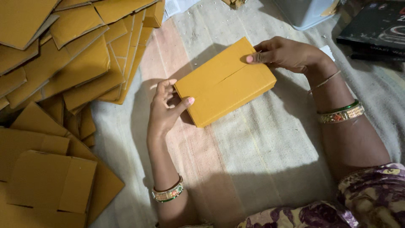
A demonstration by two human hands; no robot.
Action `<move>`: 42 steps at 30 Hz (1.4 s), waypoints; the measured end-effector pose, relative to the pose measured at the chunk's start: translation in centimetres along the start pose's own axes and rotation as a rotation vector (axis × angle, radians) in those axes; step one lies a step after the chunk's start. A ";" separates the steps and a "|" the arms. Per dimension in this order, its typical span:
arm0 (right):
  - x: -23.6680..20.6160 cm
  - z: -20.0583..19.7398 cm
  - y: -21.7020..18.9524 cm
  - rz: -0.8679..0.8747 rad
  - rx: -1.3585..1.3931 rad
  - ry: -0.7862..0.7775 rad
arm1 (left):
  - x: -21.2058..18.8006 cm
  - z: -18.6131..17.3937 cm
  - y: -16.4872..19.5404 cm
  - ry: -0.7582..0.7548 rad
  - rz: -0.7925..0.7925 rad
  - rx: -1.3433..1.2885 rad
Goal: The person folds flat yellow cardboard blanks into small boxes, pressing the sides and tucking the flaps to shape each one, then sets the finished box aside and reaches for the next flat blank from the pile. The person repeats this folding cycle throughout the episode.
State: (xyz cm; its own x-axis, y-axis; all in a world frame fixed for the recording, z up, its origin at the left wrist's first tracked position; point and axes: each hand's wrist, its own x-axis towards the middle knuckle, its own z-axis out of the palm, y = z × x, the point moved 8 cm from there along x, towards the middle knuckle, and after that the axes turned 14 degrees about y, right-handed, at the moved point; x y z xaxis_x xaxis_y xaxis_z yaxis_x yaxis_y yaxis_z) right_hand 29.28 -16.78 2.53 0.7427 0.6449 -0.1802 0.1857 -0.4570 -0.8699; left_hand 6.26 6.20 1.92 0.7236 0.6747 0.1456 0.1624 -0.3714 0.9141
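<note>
Box [225, 82], yellow cardboard, is sitting tilted between your hands: your left hand [165, 105] is pinching its near-left corner, your right hand [287, 54] is pressing its far edge. It is hovering over a striped cloth [253, 152]; flat cardboard blanks [63, 63] are lying heaped at your left.

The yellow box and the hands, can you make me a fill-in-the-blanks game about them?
1. The left hand and the right hand both hold the ____ cardboard box.
2. The flat cardboard pieces are piled on the person's ____ side.
3. The box is held over a striped ____.
4. Each wrist wears ____.

Missing words: yellow; left; cloth; bangles
</note>
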 end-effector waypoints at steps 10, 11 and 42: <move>-1.3 0.0 -1.5 -0.053 0.151 -0.101 | -0.9 -0.1 1.0 -0.195 -0.075 -0.239; -1.3 0.1 -1.7 -0.045 0.211 -0.128 | -1.0 -0.1 0.9 -0.202 -0.068 -0.230; 0.1 -1.5 -4.0 -0.556 0.105 0.369 | -0.9 5.7 2.8 -0.123 0.114 -0.649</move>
State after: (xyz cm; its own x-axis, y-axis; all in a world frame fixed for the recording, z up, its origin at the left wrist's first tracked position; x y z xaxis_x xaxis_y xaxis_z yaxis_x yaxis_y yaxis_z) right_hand 29.63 -15.82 6.69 0.7294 0.5066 0.4596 0.5540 -0.0433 -0.8314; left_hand 9.87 0.92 2.20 0.7895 0.5623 0.2461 -0.3288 0.0487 0.9432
